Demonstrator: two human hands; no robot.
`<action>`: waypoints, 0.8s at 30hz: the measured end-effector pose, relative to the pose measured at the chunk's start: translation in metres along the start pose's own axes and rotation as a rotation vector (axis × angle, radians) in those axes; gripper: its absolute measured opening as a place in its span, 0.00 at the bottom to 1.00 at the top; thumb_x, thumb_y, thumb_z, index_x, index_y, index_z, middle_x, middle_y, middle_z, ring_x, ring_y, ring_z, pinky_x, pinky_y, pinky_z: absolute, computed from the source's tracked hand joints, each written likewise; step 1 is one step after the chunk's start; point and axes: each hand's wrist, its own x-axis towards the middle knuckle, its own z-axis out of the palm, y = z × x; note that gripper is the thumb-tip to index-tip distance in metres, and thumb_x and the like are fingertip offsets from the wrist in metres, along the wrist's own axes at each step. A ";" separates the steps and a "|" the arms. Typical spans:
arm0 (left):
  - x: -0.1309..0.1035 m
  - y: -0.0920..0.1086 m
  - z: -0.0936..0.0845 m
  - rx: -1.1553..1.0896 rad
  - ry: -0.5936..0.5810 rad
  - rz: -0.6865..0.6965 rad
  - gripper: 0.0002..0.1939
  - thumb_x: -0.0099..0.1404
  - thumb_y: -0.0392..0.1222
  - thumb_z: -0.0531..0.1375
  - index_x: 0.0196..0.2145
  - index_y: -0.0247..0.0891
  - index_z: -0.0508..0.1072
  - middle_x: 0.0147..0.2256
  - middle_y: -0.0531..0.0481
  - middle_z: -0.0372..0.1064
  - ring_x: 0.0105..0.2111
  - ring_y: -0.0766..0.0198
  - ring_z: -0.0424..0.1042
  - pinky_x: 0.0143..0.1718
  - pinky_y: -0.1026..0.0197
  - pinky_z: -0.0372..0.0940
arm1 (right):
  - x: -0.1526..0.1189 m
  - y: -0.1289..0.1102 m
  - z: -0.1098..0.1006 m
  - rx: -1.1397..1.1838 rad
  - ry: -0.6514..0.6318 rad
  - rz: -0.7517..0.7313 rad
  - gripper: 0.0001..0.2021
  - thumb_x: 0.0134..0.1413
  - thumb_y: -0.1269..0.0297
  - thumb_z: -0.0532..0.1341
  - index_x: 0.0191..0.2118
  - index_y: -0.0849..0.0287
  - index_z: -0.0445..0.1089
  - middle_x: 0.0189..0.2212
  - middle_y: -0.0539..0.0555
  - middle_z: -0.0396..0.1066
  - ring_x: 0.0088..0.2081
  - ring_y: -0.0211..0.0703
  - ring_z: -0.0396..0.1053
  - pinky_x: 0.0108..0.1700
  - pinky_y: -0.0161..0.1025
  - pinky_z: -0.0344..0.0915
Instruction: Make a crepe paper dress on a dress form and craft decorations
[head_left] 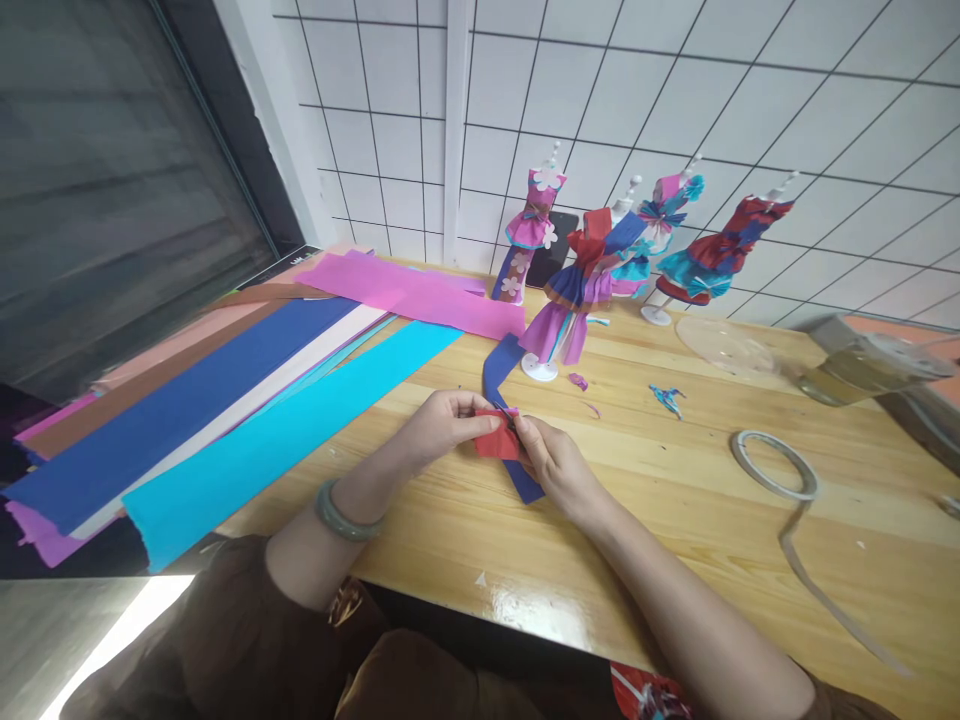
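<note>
My left hand (450,425) pinches a small piece of red crepe paper (495,443) between thumb and fingers, just above the table. At the paper's right edge, my right hand (555,460) is closed around what look like small dark scissors (510,420); their thin blades lie at the paper's upper edge and the rest is hidden by the fingers. Beneath both hands a folded strip of dark blue crepe paper (501,365) rests on the wood. A bit of pink shows at the top of the red piece.
Long crepe paper strips in bright blue (300,435), dark blue (187,410) and pink (412,295) lie at left. Several small dress forms in paper dresses, one with a pink skirt (555,330), stand behind. A tape roll (775,466), paper scraps (666,400) and a cup (847,375) are at right.
</note>
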 end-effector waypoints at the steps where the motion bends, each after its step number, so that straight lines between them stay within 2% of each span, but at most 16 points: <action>1: 0.000 0.000 0.000 -0.002 0.004 -0.002 0.09 0.52 0.42 0.62 0.27 0.33 0.71 0.27 0.51 0.69 0.29 0.68 0.67 0.33 0.65 0.59 | 0.000 0.000 0.000 0.000 0.001 0.003 0.19 0.59 0.51 0.44 0.27 0.59 0.60 0.21 0.48 0.54 0.22 0.34 0.50 0.22 0.31 0.50; 12: 0.000 0.000 -0.001 -0.024 0.043 -0.008 0.12 0.49 0.44 0.64 0.28 0.32 0.71 0.29 0.48 0.72 0.29 0.66 0.69 0.33 0.63 0.63 | 0.000 0.002 0.001 0.051 -0.013 0.033 0.19 0.59 0.50 0.43 0.25 0.58 0.54 0.20 0.47 0.49 0.21 0.34 0.47 0.20 0.31 0.48; 18: 0.001 -0.003 -0.004 -0.026 0.055 0.009 0.13 0.50 0.43 0.64 0.30 0.32 0.70 0.30 0.47 0.72 0.30 0.65 0.71 0.32 0.62 0.64 | 0.001 0.002 0.000 0.038 0.003 0.029 0.19 0.59 0.50 0.44 0.26 0.58 0.58 0.19 0.46 0.50 0.20 0.34 0.48 0.20 0.31 0.48; 24: 0.001 -0.004 -0.007 -0.057 0.084 0.043 0.16 0.50 0.40 0.64 0.35 0.35 0.64 0.28 0.51 0.71 0.29 0.66 0.71 0.32 0.63 0.64 | 0.000 0.003 0.000 0.029 0.016 0.038 0.20 0.59 0.49 0.44 0.27 0.58 0.60 0.18 0.46 0.51 0.19 0.34 0.49 0.21 0.31 0.49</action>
